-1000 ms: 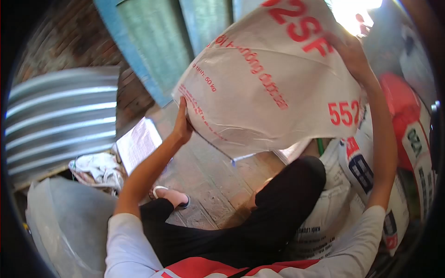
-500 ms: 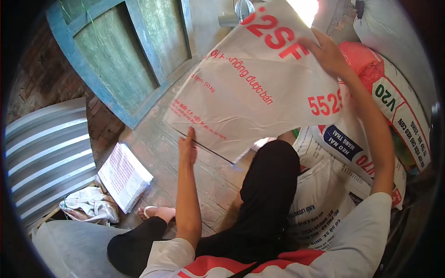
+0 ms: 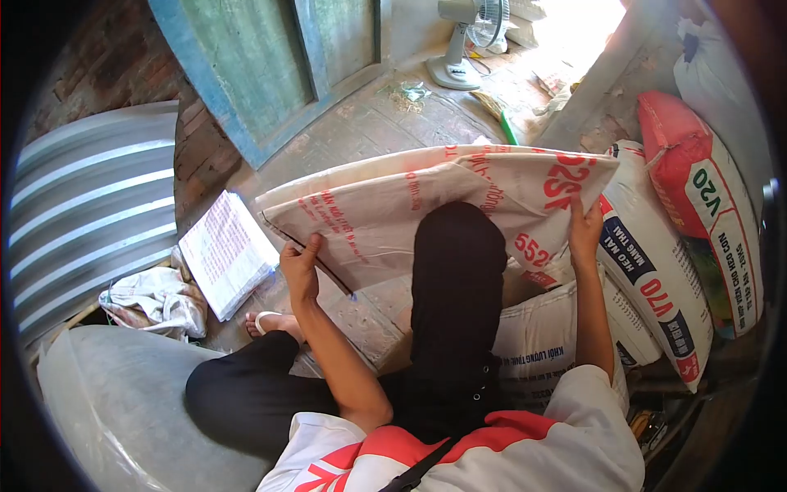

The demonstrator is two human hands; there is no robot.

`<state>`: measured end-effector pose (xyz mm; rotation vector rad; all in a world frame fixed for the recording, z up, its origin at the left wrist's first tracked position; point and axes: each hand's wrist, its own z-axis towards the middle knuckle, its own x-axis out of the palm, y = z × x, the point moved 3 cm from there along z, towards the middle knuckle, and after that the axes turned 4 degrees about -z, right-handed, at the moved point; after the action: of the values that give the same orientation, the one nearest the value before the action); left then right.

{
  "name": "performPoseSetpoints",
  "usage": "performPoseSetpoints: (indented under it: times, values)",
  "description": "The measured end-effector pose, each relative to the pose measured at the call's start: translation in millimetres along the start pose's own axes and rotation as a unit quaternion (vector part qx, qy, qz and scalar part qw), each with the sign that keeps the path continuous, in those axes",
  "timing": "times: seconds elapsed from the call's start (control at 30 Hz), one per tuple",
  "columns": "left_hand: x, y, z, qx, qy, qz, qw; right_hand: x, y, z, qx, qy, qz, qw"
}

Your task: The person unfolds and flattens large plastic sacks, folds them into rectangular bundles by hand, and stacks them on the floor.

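Note:
A large white woven sack (image 3: 381, 217) with red print is stretched between my two hands, above the floor and behind my raised knee. My left hand (image 3: 301, 264) grips its lower left edge, close to a dark seam line. On the right side my right hand (image 3: 584, 230) pinches the sack beside the red lettering. The sack bends along its upper edge, with a fold showing there. A stack of flat printed sacks (image 3: 228, 254) lies on the floor to my left.
Full feed bags (image 3: 648, 262) lean together at my right, with a red-topped bag (image 3: 697, 197) beyond them. A crumpled sack (image 3: 156, 299) and corrugated sheet metal (image 3: 94, 205) are on the left. A fan (image 3: 459, 61) stands by the bright doorway, near a blue-green door (image 3: 238, 74).
My right hand has come down with the sack's raised side, so the sack now hangs lower and more level. My left hand has shifted slightly left, and the fan is in fuller view.

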<state>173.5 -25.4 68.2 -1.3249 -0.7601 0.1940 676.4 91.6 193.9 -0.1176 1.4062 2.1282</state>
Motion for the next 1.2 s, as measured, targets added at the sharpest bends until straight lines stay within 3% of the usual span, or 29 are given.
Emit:
performPoseSetpoints:
  times: [0.17, 0.3, 0.4, 0.5, 0.7, 0.8, 1.03, 1.13, 1.2]
  values:
    - [-20.4, -9.2, -18.3, 0.001, 0.032, -0.069, 0.997, -23.1, 0.9, -43.9, 0.003, 0.032, -0.019, 0.999]
    - [-28.3, -25.5, -25.5, -0.016, 0.078, -0.029, 0.996, -31.8, 0.0, -115.8, 0.106, 0.114, -0.023, 0.987]
    - [-11.9, -42.7, -37.4, 0.016, 0.099, -0.060, 0.993, -19.3, 19.6, -156.9, 0.091, 0.108, -0.029, 0.990]
    - [-6.5, -46.5, -35.3, -0.002, 0.093, -0.060, 0.994, -12.1, 32.3, -160.4, 0.041, 0.058, 0.014, 0.997]
    - [-21.8, -31.7, -28.8, -0.036, 0.123, 0.041, 0.991, -16.9, -1.2, -126.9, 0.104, 0.072, 0.096, 0.987]
    - [-23.2, -7.2, -30.4, -0.045, 0.120, 0.029, 0.991, -15.2, -21.7, -153.0, 0.101, 0.080, 0.045, 0.991]
    - [-17.8, 19.2, -27.1, -0.088, 0.102, 0.022, 0.991, 9.9, -60.2, -159.4, 0.108, 0.066, 0.082, 0.989]
    - [-39.1, 36.0, -22.1, -0.114, 0.112, 0.116, 0.980, 0.1, -60.5, -168.8, 0.171, 0.080, -0.058, 0.980]
    - [-47.9, 39.9, -27.4, -0.123, 0.101, 0.103, 0.982, -4.0, -58.3, -185.3, 0.129, 0.060, -0.015, 0.990]
